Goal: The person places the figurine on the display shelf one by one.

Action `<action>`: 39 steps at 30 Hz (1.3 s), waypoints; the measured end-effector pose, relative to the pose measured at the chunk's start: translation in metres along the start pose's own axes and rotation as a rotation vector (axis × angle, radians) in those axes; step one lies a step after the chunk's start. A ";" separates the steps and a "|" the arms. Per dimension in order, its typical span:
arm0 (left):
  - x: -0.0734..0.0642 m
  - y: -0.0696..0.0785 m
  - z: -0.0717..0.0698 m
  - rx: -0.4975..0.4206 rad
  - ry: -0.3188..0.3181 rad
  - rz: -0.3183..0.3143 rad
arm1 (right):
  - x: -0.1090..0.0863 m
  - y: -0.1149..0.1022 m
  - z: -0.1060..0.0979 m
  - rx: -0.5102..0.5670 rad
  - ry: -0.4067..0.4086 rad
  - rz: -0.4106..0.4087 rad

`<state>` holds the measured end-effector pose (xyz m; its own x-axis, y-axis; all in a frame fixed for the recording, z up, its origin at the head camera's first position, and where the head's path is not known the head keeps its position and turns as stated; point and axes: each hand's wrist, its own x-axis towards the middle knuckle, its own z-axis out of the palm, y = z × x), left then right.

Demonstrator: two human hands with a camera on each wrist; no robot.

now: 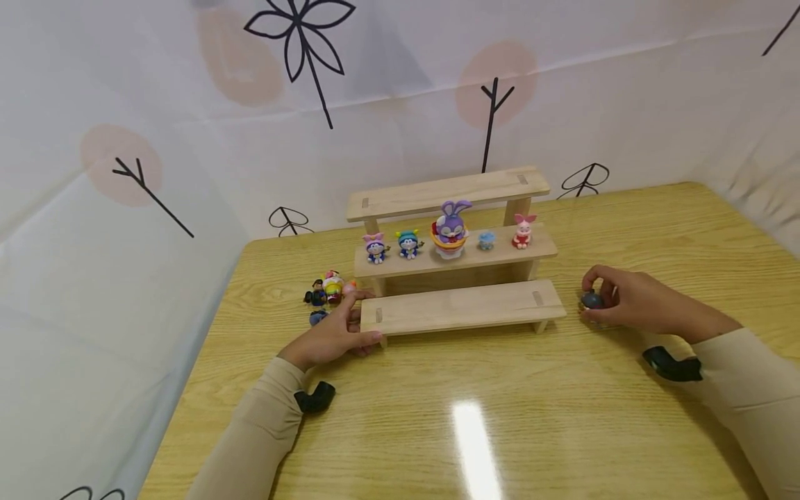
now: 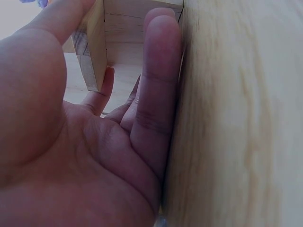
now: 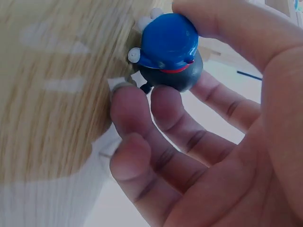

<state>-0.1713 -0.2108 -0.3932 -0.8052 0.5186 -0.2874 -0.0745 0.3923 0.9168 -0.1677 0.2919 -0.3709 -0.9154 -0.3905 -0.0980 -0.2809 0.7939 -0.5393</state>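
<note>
My left hand (image 1: 331,338) grips the left end of the lowest step of a three-step wooden display stand (image 1: 462,307). In the left wrist view, thumb and fingers lie around the end of the step board (image 2: 89,59), and the hand's edge is down by the tabletop. Right of the stand, my right hand (image 1: 646,303) pinches a small figurine (image 3: 170,42) between thumb and fingers, close over the table. The right wrist view shows its glossy blue body, dark grey rounded head and thin red band; its face is hidden.
On the middle step stand two blue cat-like figurines (image 1: 409,244), a purple rabbit in a cup (image 1: 450,232), a tiny light-blue figure (image 1: 487,240) and a pink piglet (image 1: 523,232). Several more figurines (image 1: 333,287) lie left of the stand. Patterned cloth (image 1: 400,90) hangs behind.
</note>
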 end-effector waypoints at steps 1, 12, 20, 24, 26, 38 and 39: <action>0.000 0.000 0.000 -0.001 0.001 -0.001 | 0.000 0.000 0.000 -0.008 0.002 -0.006; -0.001 0.001 0.002 -0.007 0.001 -0.014 | 0.000 0.003 -0.002 -0.078 -0.001 0.022; 0.000 0.000 0.002 -0.006 0.003 -0.004 | 0.000 0.000 -0.002 -0.064 0.067 -0.004; 0.000 0.000 0.001 -0.004 0.003 0.000 | 0.000 -0.003 -0.002 -0.044 0.112 -0.017; 0.000 0.000 0.001 -0.004 0.006 0.004 | 0.000 -0.005 -0.002 -0.029 0.134 -0.027; 0.001 -0.001 0.000 -0.010 0.003 0.006 | 0.000 -0.017 0.000 0.011 0.339 -0.145; 0.001 -0.001 0.000 -0.010 0.004 0.008 | -0.001 -0.019 0.000 0.019 0.354 -0.154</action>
<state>-0.1720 -0.2105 -0.3948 -0.8079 0.5191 -0.2788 -0.0738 0.3803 0.9219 -0.1618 0.2771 -0.3610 -0.9067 -0.3169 0.2783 -0.4206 0.7286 -0.5407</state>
